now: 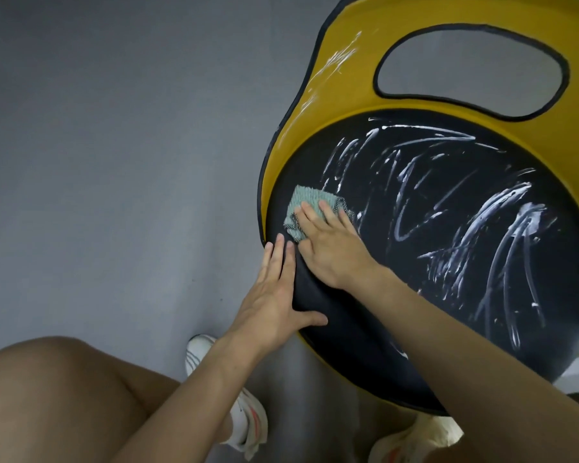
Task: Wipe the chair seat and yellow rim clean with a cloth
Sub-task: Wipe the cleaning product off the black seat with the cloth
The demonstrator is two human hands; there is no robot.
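Observation:
The round black chair seat (448,295) fills the right side and is covered in white smears across its middle and right. A yellow rim (355,78) with a black edge curves around it, with white streaks on its left part. A small green cloth (306,200) lies near the seat's left edge. My right hand (331,245) presses flat on the cloth, fingers spread over it. My left hand (274,295) rests flat against the seat's front-left edge, thumb on the seat, holding no object.
Grey floor (114,162) spreads to the left. My bare knee (64,396) is at the bottom left, and my white shoes (244,412) stand below the chair. An oval opening (472,68) pierces the yellow back.

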